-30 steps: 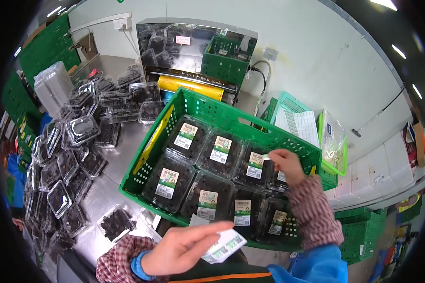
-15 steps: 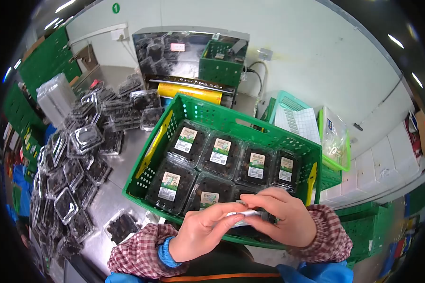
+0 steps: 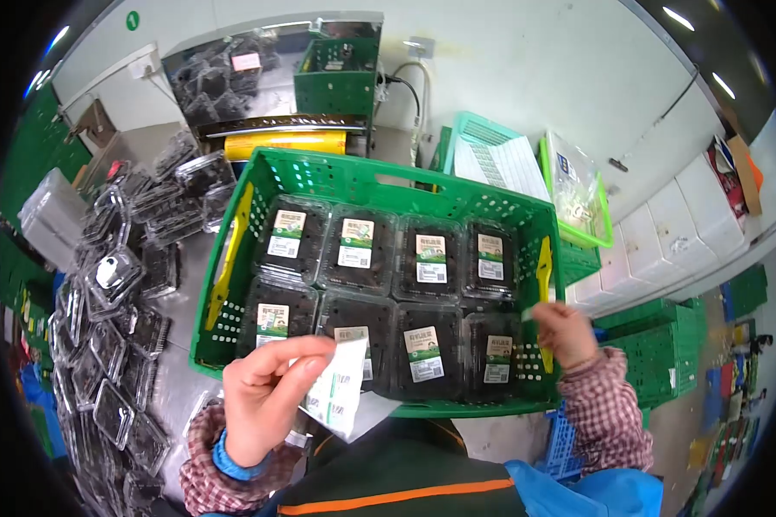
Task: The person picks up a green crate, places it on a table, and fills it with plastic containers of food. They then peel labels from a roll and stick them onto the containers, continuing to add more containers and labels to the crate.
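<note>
A green crate [image 3: 379, 185] sits before me with several clear clamshell boxes of dark berries [image 3: 431, 263], each bearing a label. My left hand [image 3: 263, 392] hangs over the crate's near edge and pinches a strip of labels [image 3: 341, 388]. My right hand [image 3: 565, 332] is at the crate's right rim, fingers closed on a small peeled label [image 3: 530, 314], close to the near right box [image 3: 491, 358].
Many unlabelled berry boxes [image 3: 116, 284] are heaped on the steel table at the left. A film wrapping machine [image 3: 284, 138] stands behind the crate. Green baskets [image 3: 578, 228] with sheets and a bag sit at the right, white boxes [image 3: 664, 250] beyond.
My hands were together peeling a label off the strip; now they have parted, the right moving out to the crate's right side. The view has swung left.
</note>
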A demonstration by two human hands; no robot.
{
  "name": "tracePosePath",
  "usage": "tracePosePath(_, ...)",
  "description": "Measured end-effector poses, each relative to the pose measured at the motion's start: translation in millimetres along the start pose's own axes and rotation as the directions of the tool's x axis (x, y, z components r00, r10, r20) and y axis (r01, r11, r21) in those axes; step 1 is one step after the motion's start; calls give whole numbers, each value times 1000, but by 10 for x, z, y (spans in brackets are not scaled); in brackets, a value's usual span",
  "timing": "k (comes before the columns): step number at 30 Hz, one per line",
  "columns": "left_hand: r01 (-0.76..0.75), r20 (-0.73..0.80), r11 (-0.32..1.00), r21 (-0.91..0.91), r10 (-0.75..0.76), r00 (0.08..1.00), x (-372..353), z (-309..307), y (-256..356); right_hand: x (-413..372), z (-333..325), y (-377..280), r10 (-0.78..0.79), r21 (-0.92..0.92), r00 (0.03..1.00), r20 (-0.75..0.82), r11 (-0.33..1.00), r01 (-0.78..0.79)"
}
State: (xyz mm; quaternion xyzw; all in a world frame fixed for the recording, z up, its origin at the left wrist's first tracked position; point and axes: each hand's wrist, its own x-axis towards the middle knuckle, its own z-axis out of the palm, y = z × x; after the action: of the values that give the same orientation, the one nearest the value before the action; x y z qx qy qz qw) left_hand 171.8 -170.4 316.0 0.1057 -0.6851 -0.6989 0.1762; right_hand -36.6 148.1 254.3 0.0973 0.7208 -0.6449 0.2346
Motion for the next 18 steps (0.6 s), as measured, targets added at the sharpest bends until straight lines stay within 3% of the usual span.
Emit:
tracePosePath(2,112,85,989,-94,-105,991,-29,11,66,129,-25,467,219,-184,975,-17,958,-219)
tracePosePath(3,158,148,976,-153,-135,980,-47,43,100,247,-46,655,219,-181,975,-28,958,-220)
tracePosePath(4,205,211,957,-206,-161,964,-67,73,113,371,-60,829,282,-292,957,-65,912,-288)
tracePosePath(6,156,245,972,-177,-110,963,-90,122,90,427,-78,1011,342,-392,933,-111,848,-357)
tracePosePath(7,142,259,983,-114,-108,960,-105,128,66,415,-75,1028,111,-638,986,-127,752,-167)
tracePosePath(8,122,269,991,-51,-104,958,-108,126,36,415,-64,1008,-123,-833,990,-72,554,9)
tracePosePath(9,60,290,998,29,-66,955,-90,131,-9,408,-90,925,-229,-919,973,39,375,125)
tracePosePath(11,38,285,998,54,-52,957,-43,187,-80,185,186,504,-448,-895,878,169,303,327)
tracePosePath(12,21,297,996,82,-44,954,-18,216,-96,4,426,223,-430,-678,883,186,595,432)
tracePosePath(13,17,286,994,110,-48,957,4,245,-93,-370,731,-220,-253,-377,937,241,865,331)
tracePosePath(14,9,283,992,125,-45,958,23,287,-114,-618,852,-442,-240,-180,865,440,921,347)
tracePosePath(15,-43,266,992,123,8,964,49,334,-141,-768,962,-565,-465,-138,620,632,720,680)
tracePosePath(16,-98,250,988,120,66,966,74,353,-138,-959,1139,-757,-550,-141,496,672,563,815)
tracePosePath(18,-64,274,977,204,6,962,92,345,-69,-987,1266,-691,-593,-267,471,653,401,876)
